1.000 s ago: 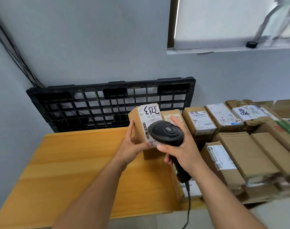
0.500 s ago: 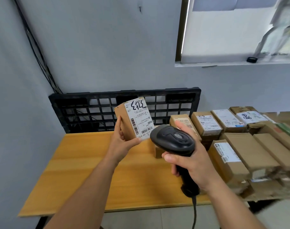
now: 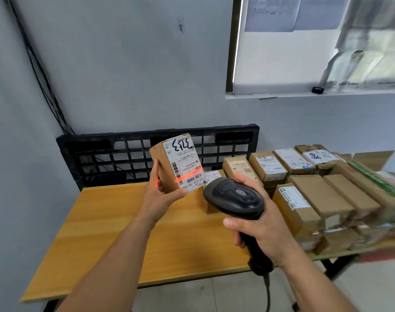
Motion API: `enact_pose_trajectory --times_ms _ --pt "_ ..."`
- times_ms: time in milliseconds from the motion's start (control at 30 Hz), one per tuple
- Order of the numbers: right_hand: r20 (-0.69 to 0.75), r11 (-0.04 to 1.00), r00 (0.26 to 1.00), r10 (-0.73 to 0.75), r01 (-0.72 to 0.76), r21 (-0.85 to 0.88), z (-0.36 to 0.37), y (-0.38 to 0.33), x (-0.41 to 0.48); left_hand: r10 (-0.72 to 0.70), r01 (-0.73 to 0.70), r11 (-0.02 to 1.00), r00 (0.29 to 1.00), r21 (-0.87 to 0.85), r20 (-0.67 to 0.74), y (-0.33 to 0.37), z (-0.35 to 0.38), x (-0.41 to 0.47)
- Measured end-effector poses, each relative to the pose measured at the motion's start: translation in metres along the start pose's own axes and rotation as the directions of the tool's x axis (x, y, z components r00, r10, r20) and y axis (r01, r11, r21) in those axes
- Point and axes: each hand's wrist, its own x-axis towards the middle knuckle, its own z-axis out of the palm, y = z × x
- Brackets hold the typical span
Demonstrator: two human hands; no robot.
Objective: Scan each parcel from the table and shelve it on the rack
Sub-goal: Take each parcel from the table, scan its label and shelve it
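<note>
Your left hand point(image 3: 157, 200) is gripping a small brown cardboard parcel point(image 3: 167, 167) from below, thumb on its left face, fingers curled under the bottom edge, holding it tilted in the air above the orange wooden table point(image 3: 106, 224). Its white shipping label point(image 3: 185, 162) with black handwritten marks is facing you. A red scan line point(image 3: 188, 175) is crossing the label's lower barcode and spilling onto your thumb. Your right hand point(image 3: 263, 228) is wrapping round the handle of a black handheld barcode scanner point(image 3: 236, 198), head pointing at the parcel, cable point(image 3: 268, 293) hanging down. Rows of brown cardboard boxes point(image 3: 315, 190) are sitting packed together on the table's right side. A black plastic pallet point(image 3: 129, 154) is standing upright against the grey wall point(image 3: 124, 64) behind the table.
</note>
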Motion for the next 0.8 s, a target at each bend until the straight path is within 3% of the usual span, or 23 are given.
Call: enact_pose_trajectory --times_ms 300,800 --pt "0.022 0.999 0.998 0.052 -0.052 -0.009 0.012 -0.008 -0.015 0.019 -0.021 0.999 0.998 -0.033 -0.054 0.007 -0.011 -0.027" --pt "0.248 0.999 0.969 0.008 -0.019 0.040 0.022 -0.016 -0.091 -0.022 0.029 0.999 0.954 0.020 -0.299 0.010 -0.024 -0.174"
